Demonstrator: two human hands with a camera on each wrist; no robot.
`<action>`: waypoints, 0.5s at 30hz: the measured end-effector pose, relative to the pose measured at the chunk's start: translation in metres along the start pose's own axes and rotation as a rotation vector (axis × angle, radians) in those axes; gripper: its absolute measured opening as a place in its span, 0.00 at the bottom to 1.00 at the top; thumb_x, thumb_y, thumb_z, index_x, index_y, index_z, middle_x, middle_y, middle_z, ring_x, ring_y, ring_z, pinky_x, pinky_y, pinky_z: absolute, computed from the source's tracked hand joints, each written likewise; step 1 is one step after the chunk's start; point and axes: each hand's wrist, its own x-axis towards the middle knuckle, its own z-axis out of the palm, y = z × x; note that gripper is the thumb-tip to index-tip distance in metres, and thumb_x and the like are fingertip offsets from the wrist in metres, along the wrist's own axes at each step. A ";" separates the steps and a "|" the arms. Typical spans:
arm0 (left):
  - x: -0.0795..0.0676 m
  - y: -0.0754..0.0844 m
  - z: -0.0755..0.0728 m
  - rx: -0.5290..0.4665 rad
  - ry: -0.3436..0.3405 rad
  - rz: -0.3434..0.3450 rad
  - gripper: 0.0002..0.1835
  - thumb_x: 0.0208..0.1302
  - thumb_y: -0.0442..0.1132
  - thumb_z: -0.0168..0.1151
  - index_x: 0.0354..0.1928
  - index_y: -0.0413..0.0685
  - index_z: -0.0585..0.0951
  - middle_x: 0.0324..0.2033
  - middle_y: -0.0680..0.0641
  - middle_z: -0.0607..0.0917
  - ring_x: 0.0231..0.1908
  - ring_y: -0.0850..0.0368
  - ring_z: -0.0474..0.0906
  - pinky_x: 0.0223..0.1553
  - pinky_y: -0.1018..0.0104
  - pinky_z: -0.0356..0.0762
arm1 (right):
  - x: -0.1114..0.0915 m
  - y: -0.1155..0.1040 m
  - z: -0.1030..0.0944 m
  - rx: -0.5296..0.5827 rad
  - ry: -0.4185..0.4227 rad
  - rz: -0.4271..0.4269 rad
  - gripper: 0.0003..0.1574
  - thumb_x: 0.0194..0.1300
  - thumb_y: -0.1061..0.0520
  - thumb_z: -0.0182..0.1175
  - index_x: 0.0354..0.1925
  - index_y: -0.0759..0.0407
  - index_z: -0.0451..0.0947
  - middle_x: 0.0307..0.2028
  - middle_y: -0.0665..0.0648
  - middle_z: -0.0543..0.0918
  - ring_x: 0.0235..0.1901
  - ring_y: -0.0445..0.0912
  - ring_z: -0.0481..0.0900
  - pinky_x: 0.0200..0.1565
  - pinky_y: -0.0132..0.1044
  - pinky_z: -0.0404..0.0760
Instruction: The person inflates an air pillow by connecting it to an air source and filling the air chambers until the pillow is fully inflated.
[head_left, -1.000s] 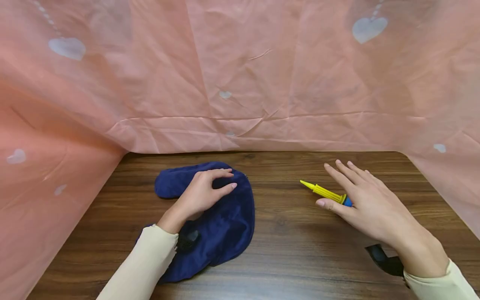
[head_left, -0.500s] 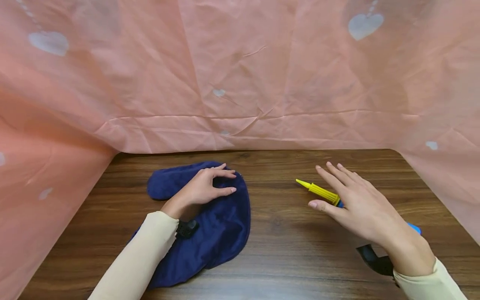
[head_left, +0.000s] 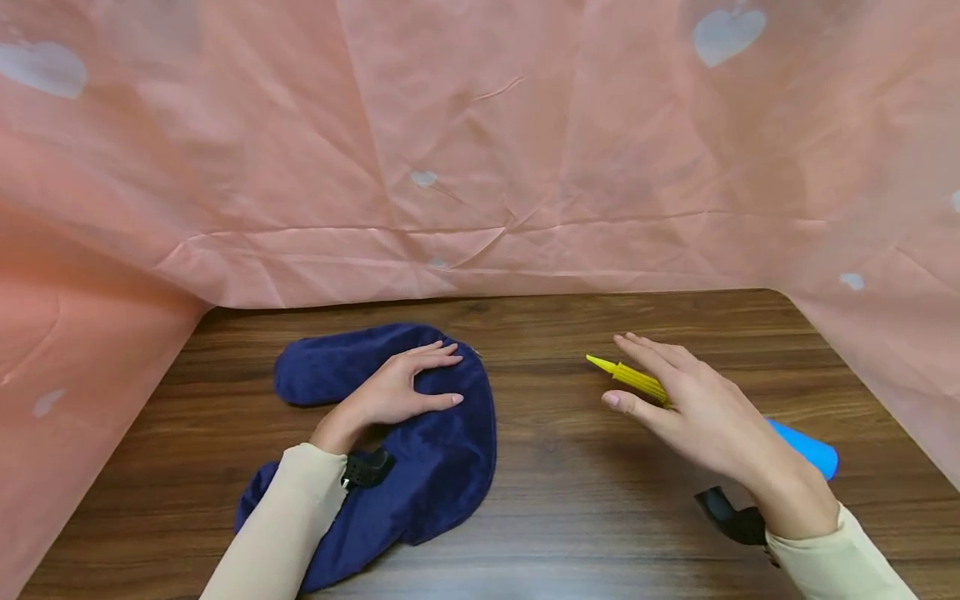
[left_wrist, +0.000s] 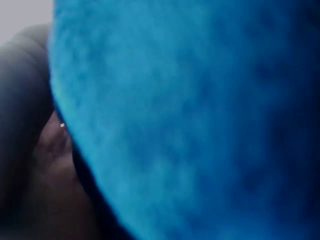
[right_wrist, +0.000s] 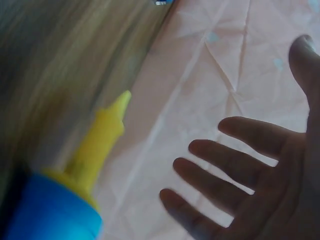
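Pillow (head_left: pixel 444 471), lower left, is partly covered by a loose, ungripping left hand (head_left: pixel 393 390), pump (head_left: pixel 637 381), lower right, by an empty, straight-fingered right hand (head_left: pixel 701 410), reaching seemingly the step, grasping called for next.

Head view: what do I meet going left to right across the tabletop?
Navy pillow → yellow nozzle → blue pump end. The left hand and right hand overlap these in the picture, so both are left out.

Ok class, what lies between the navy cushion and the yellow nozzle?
Only bare wooden tabletop lies between the navy cushion and the yellow nozzle, as the head view shows.
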 end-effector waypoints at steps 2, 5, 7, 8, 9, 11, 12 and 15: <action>0.000 0.001 0.004 0.007 0.002 0.013 0.37 0.68 0.53 0.75 0.76 0.54 0.77 0.81 0.53 0.70 0.85 0.44 0.55 0.83 0.36 0.52 | 0.004 0.000 0.003 0.074 -0.001 0.003 0.49 0.77 0.27 0.58 0.84 0.42 0.60 0.80 0.63 0.67 0.77 0.68 0.65 0.69 0.72 0.66; 0.002 0.003 0.008 0.004 -0.005 0.024 0.36 0.69 0.52 0.74 0.76 0.52 0.77 0.81 0.51 0.70 0.85 0.43 0.55 0.82 0.34 0.51 | 0.011 0.000 0.011 0.193 0.020 -0.021 0.42 0.79 0.32 0.58 0.81 0.47 0.66 0.77 0.62 0.73 0.75 0.66 0.70 0.71 0.66 0.69; 0.003 0.004 0.011 -0.004 -0.012 0.031 0.35 0.70 0.52 0.74 0.76 0.52 0.77 0.81 0.51 0.70 0.85 0.43 0.55 0.82 0.34 0.52 | 0.016 -0.001 0.018 0.261 0.037 -0.031 0.38 0.81 0.36 0.59 0.79 0.50 0.71 0.74 0.61 0.77 0.72 0.64 0.74 0.70 0.63 0.73; 0.004 0.004 0.012 -0.012 -0.018 0.029 0.35 0.70 0.52 0.74 0.76 0.53 0.77 0.81 0.51 0.70 0.85 0.44 0.55 0.83 0.35 0.52 | 0.018 -0.001 0.022 0.291 0.044 -0.027 0.36 0.81 0.37 0.58 0.78 0.50 0.72 0.73 0.60 0.79 0.70 0.63 0.77 0.68 0.62 0.75; 0.005 0.005 0.012 -0.020 -0.022 0.028 0.35 0.70 0.52 0.74 0.76 0.53 0.77 0.80 0.52 0.71 0.85 0.45 0.55 0.83 0.36 0.52 | 0.020 -0.001 0.025 0.323 0.050 -0.024 0.34 0.82 0.38 0.58 0.76 0.50 0.74 0.72 0.59 0.80 0.69 0.62 0.79 0.66 0.60 0.77; 0.007 0.005 0.014 -0.027 -0.031 0.028 0.35 0.70 0.52 0.74 0.76 0.54 0.77 0.80 0.53 0.70 0.85 0.46 0.55 0.83 0.37 0.52 | 0.027 -0.001 0.032 0.399 0.047 -0.009 0.30 0.83 0.39 0.56 0.74 0.49 0.77 0.69 0.57 0.83 0.65 0.59 0.82 0.63 0.57 0.81; 0.008 0.005 0.014 -0.028 -0.032 0.032 0.35 0.70 0.52 0.74 0.76 0.54 0.77 0.80 0.52 0.71 0.85 0.46 0.55 0.83 0.37 0.53 | 0.030 0.000 0.036 0.450 0.040 -0.010 0.29 0.84 0.40 0.55 0.73 0.50 0.77 0.68 0.58 0.84 0.64 0.59 0.83 0.63 0.55 0.82; 0.010 0.004 0.016 -0.034 -0.038 0.032 0.35 0.70 0.52 0.74 0.76 0.54 0.77 0.80 0.53 0.71 0.85 0.47 0.55 0.83 0.38 0.54 | 0.045 0.006 0.049 0.675 -0.001 -0.033 0.31 0.87 0.42 0.49 0.72 0.60 0.78 0.65 0.65 0.85 0.61 0.54 0.87 0.61 0.48 0.86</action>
